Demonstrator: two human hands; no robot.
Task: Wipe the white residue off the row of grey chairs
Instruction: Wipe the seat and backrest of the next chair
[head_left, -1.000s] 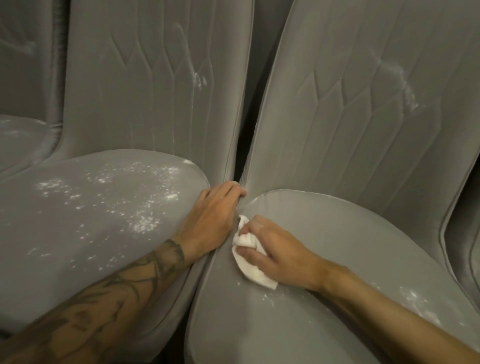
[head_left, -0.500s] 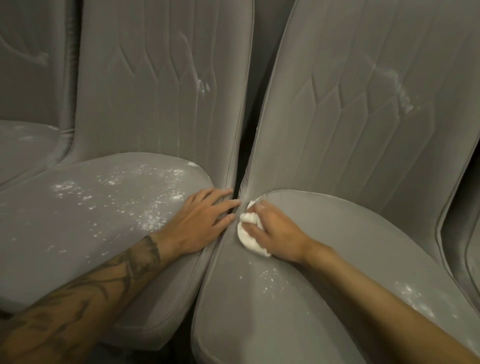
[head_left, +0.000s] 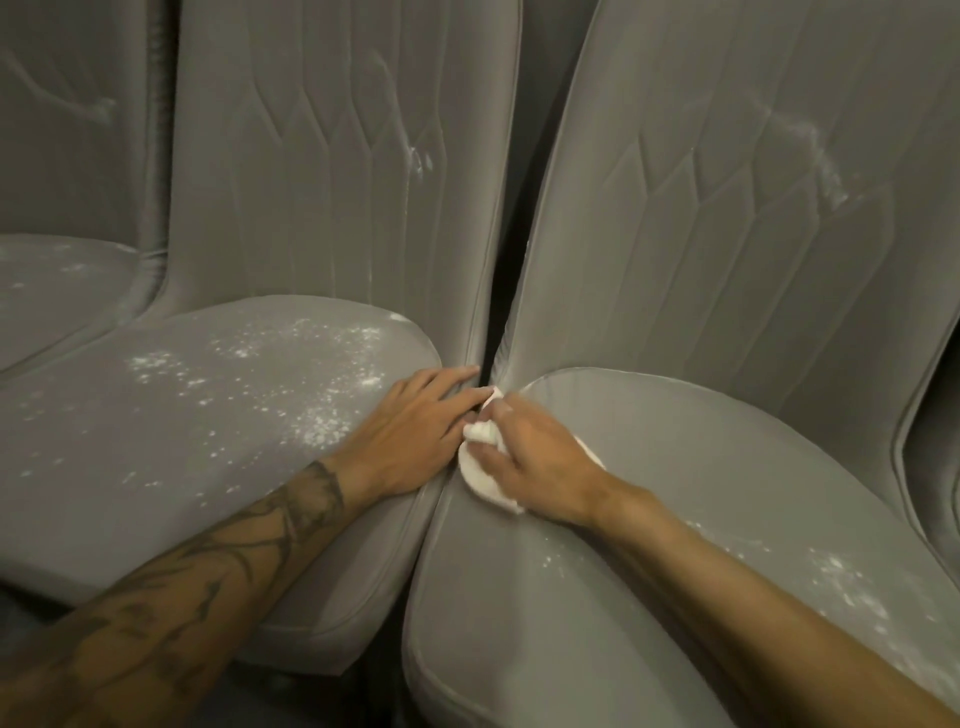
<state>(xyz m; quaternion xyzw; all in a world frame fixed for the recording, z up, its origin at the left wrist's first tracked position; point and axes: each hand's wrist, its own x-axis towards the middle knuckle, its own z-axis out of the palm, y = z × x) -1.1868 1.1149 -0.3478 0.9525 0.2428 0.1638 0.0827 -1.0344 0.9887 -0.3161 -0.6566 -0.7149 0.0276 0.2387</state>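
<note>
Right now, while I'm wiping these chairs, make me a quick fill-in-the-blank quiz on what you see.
1. The right hand grips a white ____.
2. The left hand rests flat on the seat cushion to the ____ of the dark gap.
3. The densest white specks lie on the cushion under the ____ hand.
Missing words: cloth; left; left.
</note>
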